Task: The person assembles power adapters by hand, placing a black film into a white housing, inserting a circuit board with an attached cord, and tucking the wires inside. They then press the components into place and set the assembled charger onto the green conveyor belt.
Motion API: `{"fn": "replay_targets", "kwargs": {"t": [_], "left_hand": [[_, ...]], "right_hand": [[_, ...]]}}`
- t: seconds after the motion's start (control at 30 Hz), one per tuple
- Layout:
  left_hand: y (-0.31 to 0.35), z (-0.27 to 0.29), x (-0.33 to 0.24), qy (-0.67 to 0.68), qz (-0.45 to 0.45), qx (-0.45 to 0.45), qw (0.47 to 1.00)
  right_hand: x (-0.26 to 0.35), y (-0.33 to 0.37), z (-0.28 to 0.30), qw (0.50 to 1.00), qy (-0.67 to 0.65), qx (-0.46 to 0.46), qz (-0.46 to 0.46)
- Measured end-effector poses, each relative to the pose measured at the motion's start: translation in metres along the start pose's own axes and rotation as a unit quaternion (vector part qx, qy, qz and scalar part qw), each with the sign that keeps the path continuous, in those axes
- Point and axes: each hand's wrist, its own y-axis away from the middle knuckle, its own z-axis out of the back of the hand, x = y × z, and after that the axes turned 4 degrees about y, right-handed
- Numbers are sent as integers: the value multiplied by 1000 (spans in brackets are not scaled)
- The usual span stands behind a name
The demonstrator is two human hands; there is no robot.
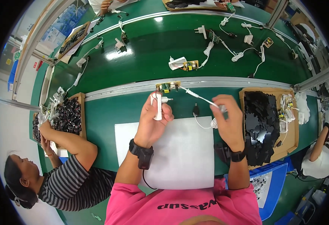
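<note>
Hands raised over bench: left hand (155, 118) grip clamped on white plug shell (158, 106); right hand (229, 122) pinching white cable (200, 98).

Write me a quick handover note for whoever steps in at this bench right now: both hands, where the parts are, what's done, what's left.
Left hand: grips the white plug housing, prongs pointing right.
Right hand: holds the white cable and its coiled bundle.
The cable runs to the small circuit board at the conveyor rail.
Done: board wired to housing and cable.
Left: board not yet inside the housing.
</note>
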Motion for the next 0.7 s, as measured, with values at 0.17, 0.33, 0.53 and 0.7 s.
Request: {"fn": "replay_targets", "kwargs": {"t": [0.17,0.33,0.53,0.7], "left_hand": [[-2,-11,3,-67,10,-55,996],[1,-6,2,-171,42,-41,984],[11,-14,10,-472,15,105,875],[9,-1,18,-386,96,63,915]], "right_hand": [[7,2,-4,989,95,-101,50],[4,-4,-10,950,296,-3,99],[24,2,-21,977,-82,155,-120],[8,6,-34,941,-301,110,-112]]}}
